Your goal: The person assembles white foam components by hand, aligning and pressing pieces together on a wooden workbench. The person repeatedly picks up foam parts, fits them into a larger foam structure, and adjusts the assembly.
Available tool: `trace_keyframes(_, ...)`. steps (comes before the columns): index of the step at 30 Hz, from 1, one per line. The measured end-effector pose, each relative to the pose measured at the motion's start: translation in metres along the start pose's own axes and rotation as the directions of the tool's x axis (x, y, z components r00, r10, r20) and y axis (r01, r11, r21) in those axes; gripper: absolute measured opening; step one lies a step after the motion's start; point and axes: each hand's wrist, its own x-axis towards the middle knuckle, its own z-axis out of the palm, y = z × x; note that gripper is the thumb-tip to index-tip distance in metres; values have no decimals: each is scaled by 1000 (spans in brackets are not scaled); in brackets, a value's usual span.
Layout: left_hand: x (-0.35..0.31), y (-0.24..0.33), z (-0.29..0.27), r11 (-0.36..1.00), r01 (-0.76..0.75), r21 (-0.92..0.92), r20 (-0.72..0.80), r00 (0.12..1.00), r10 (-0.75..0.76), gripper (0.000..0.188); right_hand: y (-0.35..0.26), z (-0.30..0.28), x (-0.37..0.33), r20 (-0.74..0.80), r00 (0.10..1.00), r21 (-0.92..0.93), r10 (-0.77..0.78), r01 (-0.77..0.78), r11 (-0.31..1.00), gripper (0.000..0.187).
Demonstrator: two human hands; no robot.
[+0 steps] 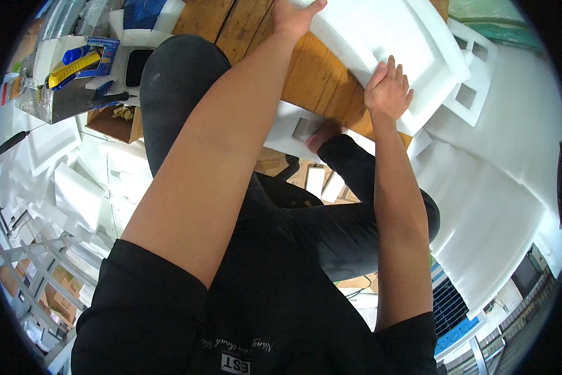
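A thick white foam sheet with a raised rim lies on a wooden table at the top of the head view. My right hand rests against its near edge, fingers stretched out and the palm touching the foam. Farther up, my left hand is at the foam's left edge with its thumb pointing out. The upper frame edge cuts off part of that hand; nothing shows gripped in it. Under the foam's right side sits another white foam piece with square cutouts.
Bare planks of the wooden table show between my arms. On the left, a box holds a yellow-handled cutter and a blue roll. A dark phone lies beside my knee. White foam sheets hang at right, above a blue-framed crate.
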Motion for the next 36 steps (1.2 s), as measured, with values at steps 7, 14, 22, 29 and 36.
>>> trace_keyframes(7, -11, 32, -2, 933, 237, 270, 21, 968, -252, 80, -12, -17, 18, 44, 998, 25, -40, 39, 999, 61)
trace_keyframes(14, -11, 6, -4, 935, 136, 327, -83, 990, -115, 84, -112, -22, 48, 213, 970, 52, 121, -135, 990, 63)
trace_keyframes(22, -12, 21, -3, 956, 72, 285, -24, 997, -68, 62, -113, -9, 45, 185, 980, -77, 70, -57, 995, 58)
trace_keyframes(29, 4, -4, -19, 965, 156, 211, -6, 987, -158, 79, -91, -13, 60, 254, 966, 208, -49, -4, 978, 77)
trace_keyframes(36, -10, 45, 3, 938, 136, 319, 44, 986, -159, 72, 71, -45, -27, -114, 812, 441, 573, -475, 762, 101)
